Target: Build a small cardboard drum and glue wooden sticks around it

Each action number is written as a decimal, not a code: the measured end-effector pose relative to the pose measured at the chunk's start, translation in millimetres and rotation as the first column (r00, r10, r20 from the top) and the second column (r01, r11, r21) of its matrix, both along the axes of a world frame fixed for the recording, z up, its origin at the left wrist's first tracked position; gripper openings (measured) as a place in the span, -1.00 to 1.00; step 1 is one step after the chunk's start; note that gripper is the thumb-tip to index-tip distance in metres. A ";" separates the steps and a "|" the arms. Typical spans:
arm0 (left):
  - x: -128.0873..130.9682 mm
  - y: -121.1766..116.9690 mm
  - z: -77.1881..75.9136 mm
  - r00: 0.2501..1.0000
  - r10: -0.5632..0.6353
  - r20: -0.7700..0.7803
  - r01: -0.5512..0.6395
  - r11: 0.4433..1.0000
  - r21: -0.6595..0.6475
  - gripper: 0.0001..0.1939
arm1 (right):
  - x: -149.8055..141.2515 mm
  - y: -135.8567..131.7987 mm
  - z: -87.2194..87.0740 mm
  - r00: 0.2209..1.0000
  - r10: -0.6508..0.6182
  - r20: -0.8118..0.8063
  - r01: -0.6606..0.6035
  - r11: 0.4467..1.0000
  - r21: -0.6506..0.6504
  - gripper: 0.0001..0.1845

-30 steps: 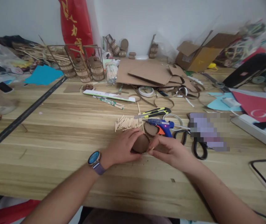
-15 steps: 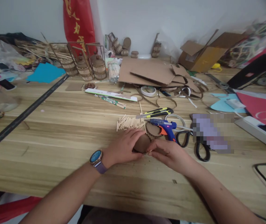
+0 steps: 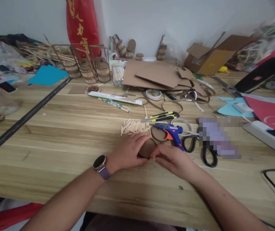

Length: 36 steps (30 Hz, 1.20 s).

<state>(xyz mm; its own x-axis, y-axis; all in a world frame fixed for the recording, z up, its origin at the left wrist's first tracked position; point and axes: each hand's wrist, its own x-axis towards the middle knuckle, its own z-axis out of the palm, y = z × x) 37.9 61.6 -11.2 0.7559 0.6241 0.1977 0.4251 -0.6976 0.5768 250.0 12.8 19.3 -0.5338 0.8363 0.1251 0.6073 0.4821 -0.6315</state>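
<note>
A wooden table (image 3: 62, 138) bears short sticks (image 3: 134, 126), scissors (image 3: 210, 165) and cardboard sheets (image 3: 155, 77).

The brown disc (image 3: 147, 148) looked to me like matt cardboard, the short sticks (image 3: 134, 126) bare wood, the glue gun (image 3: 174, 130) smooth blue plastic, the desk (image 3: 55, 141) grained wood.

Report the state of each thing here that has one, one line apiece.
Disc: partly hidden by the hands
Left hand: curled around its left side
Right hand: pinching a small pale piece
Sticks: loose, heaped
Glue gun: red light on
Knife: blade out
Scissors: handles apart
Watch: screen dark
Carton: flaps open
</note>
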 end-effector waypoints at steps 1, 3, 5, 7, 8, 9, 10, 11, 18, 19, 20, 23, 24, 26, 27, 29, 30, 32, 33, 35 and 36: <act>0.1 0.0 0.3 1.000 0.000 -0.004 0.000 1.000 -0.003 -0.20 | -0.2 0.0 -0.4 1.000 0.003 0.002 -0.003 1.000 0.006 -0.87; 0.4 -0.2 1.1 1.000 0.001 -0.008 -0.001 1.000 -0.009 -0.19 | -0.3 0.2 -1.7 1.000 0.015 0.003 -0.015 1.000 0.018 -0.85; 0.6 -0.4 1.9 1.000 0.003 -0.005 -0.003 1.000 -0.012 -0.20 | -0.1 0.3 -3.4 1.000 0.027 0.008 -0.027 0.999 0.036 -0.85; 0.8 -0.9 2.6 1.000 0.002 0.007 -0.001 1.000 -0.016 -0.22 | 0.0 0.3 -4.9 0.999 0.043 0.014 -0.044 0.997 0.060 -0.84; 0.9 -1.3 2.7 1.000 0.001 0.014 0.000 1.000 -0.017 -0.23 | -0.1 0.2 -5.3 0.999 0.050 0.017 -0.051 0.996 0.074 -0.84; 1.2 -1.6 2.7 1.000 0.001 0.021 -0.001 1.000 -0.017 -0.24 | -0.2 0.1 -5.5 0.998 0.055 0.019 -0.056 0.995 0.085 -0.84; 1.5 -2.0 2.4 1.000 0.002 0.026 -0.001 1.000 -0.017 -0.25 | -0.4 -0.2 -5.5 0.998 0.060 0.020 -0.061 0.993 0.096 -0.83; 1.9 -2.3 2.0 1.000 0.003 0.030 -0.003 1.000 -0.016 -0.25 | -0.7 -0.4 -5.4 0.998 0.062 0.022 -0.064 0.992 0.108 -0.83; 6.5 -5.9 -1.2 0.999 0.033 0.034 -0.034 0.999 0.023 -0.21 | -1.2 -1.1 -5.4 0.996 0.073 0.052 -0.081 0.985 0.156 -0.81; 7.2 -6.6 -0.9 0.999 0.039 0.030 -0.040 0.999 0.027 -0.21 | -0.9 -0.9 -5.8 0.995 0.081 0.051 -0.089 0.982 0.166 -0.81; 7.8 -7.3 -0.6 0.999 0.045 0.029 -0.046 0.998 0.032 -0.22 | -0.7 -0.7 -6.1 0.995 0.087 0.050 -0.095 0.980 0.177 -0.81; 9.3 -9.2 0.5 0.998 0.056 0.034 -0.058 0.997 0.055 -0.22 | 0.1 0.0 -7.1 0.994 0.095 0.052 -0.104 0.972 0.213 -0.82; 9.8 -9.7 0.8 0.998 0.056 0.033 -0.057 0.996 0.062 -0.22 | 0.3 0.2 -7.3 0.994 0.098 0.053 -0.108 0.968 0.227 -0.82; 10.7 -10.7 1.6 0.998 0.056 0.022 -0.057 0.996 0.074 -0.23 | 0.5 0.6 -7.5 0.993 0.103 0.049 -0.112 0.961 0.251 -0.82; 11.2 -11.1 2.0 0.998 0.058 0.017 -0.059 0.995 0.079 -0.24 | 0.5 0.8 -7.5 0.993 0.105 0.047 -0.114 0.959 0.259 -0.82; 12.3 -12.1 2.4 0.998 0.064 0.007 -0.065 0.994 0.085 -0.24 | 0.3 0.9 -7.2 0.993 0.106 0.051 -0.115 0.959 0.260 -0.83; 12.9 -12.5 2.5 0.998 0.067 0.005 -0.067 0.994 0.089 -0.25 | 0.2 0.9 -7.0 0.993 0.106 0.057 -0.117 0.959 0.257 -0.83; 13.9 -13.2 2.0 0.998 0.070 0.004 -0.070 0.993 0.099 -0.25 | 0.1 0.7 -6.5 0.992 0.107 0.068 -0.121 0.960 0.253 -0.83; 14.4 -13.4 1.5 0.997 0.070 0.008 -0.071 0.992 0.106 -0.26 | 0.1 0.6 -6.2 0.992 0.107 0.071 -0.122 0.959 0.255 -0.83; 15.0 -13.5 0.4 0.997 0.072 0.019 -0.074 0.990 0.118 -0.26 | 0.0 0.4 -5.9 0.992 0.107 0.071 -0.122 0.957 0.263 -0.83; 15.3 -13.4 -0.2 0.997 0.072 0.023 -0.075 0.990 0.118 -0.26 | 0.0 0.3 -5.8 0.992 0.108 0.069 -0.122 0.957 0.265 -0.84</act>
<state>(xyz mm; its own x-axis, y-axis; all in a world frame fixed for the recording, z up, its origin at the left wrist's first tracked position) 53.2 48.2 -11.4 0.7044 0.6490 0.2874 0.4678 -0.7290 0.4997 250.0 13.1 13.6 -0.6365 0.7086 0.3046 0.5672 0.6977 -0.4376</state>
